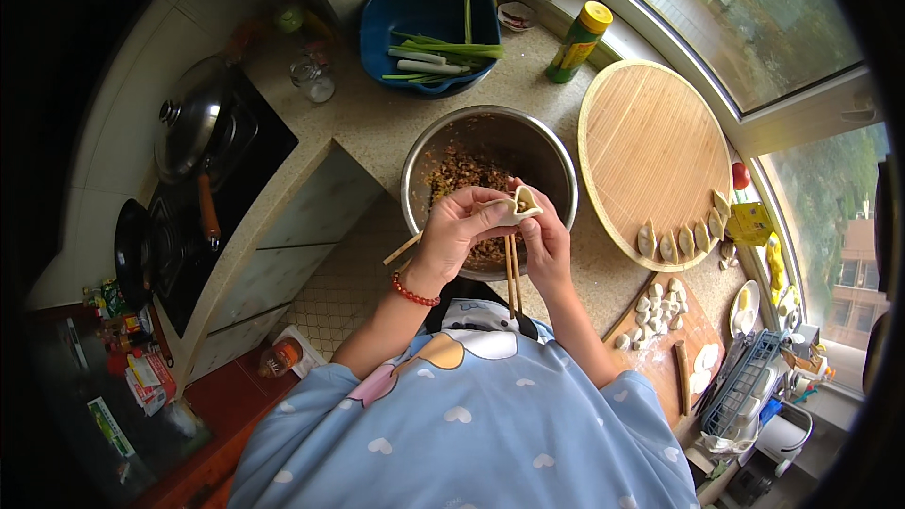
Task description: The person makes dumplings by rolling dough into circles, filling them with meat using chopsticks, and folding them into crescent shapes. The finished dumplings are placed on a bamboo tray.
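Both hands hold one partly folded dumpling (522,206) above a steel bowl (561,148) of minced filling (463,171). My left hand (463,226) pinches the wrapper's left side between thumb and fingers. On its other side, my right hand (544,240) grips the edge; the wrapper gapes at the top with some filling showing. Chopsticks (512,276) rest at the bowl's near rim, below the hands. Several folded dumplings (668,246) line the lower right edge of a round woven tray (654,155). Small dough pieces (657,307), flat wrappers (704,360) and a rolling pin (682,376) lie on a wooden board (650,360).
Beyond the bowl stand a blue basin (382,35) of scallions, a glass jar (312,79) and a green, yellow-capped container (578,42). A lidded pan (191,120) sits on the stove at left. The dish rack (742,385) is at lower right, by the windows.
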`<state>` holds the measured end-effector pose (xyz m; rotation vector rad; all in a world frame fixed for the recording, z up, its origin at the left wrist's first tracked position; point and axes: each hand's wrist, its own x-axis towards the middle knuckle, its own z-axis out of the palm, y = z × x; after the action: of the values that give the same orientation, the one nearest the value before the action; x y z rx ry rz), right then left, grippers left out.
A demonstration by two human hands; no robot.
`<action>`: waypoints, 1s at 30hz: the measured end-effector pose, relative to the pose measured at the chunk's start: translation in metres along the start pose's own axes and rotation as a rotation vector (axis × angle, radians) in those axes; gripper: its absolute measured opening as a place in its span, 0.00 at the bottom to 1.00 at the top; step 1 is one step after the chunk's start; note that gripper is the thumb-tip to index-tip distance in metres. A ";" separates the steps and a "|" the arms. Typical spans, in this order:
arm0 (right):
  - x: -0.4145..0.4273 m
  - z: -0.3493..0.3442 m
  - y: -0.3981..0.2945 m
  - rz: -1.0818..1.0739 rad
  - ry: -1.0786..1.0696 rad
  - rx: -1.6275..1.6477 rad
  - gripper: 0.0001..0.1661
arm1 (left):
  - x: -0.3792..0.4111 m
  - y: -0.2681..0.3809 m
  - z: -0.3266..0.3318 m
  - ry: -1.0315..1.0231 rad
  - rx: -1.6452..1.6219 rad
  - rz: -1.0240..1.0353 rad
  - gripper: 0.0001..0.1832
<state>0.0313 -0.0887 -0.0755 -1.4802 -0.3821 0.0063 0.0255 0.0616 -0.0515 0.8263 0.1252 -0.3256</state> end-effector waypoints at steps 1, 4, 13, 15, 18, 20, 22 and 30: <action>0.001 0.001 -0.002 -0.004 0.004 -0.010 0.21 | 0.000 0.000 0.000 0.006 0.006 -0.002 0.10; 0.001 -0.002 -0.004 -0.046 -0.022 -0.113 0.21 | 0.000 0.002 0.002 0.003 0.107 0.016 0.09; 0.007 -0.007 -0.024 -0.191 -0.059 -0.550 0.29 | 0.000 0.004 0.006 -0.006 0.409 0.216 0.05; 0.007 -0.007 -0.025 -0.223 -0.032 -0.549 0.30 | 0.000 0.001 0.004 0.027 0.380 0.230 0.05; 0.007 -0.005 -0.028 -0.267 0.001 -0.544 0.28 | -0.003 0.007 0.006 0.028 0.469 0.209 0.05; 0.008 -0.004 -0.030 -0.286 0.020 -0.553 0.26 | -0.003 0.007 0.008 0.010 0.484 0.229 0.05; 0.008 -0.003 -0.029 -0.282 0.036 -0.537 0.24 | -0.003 0.007 0.007 -0.010 0.485 0.218 0.06; 0.005 0.000 -0.032 -0.284 0.095 -0.479 0.13 | -0.007 0.005 0.011 -0.035 0.294 0.148 0.09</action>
<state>0.0291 -0.0905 -0.0432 -1.8752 -0.5383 -0.4056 0.0207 0.0583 -0.0384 1.1145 -0.0180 -0.2208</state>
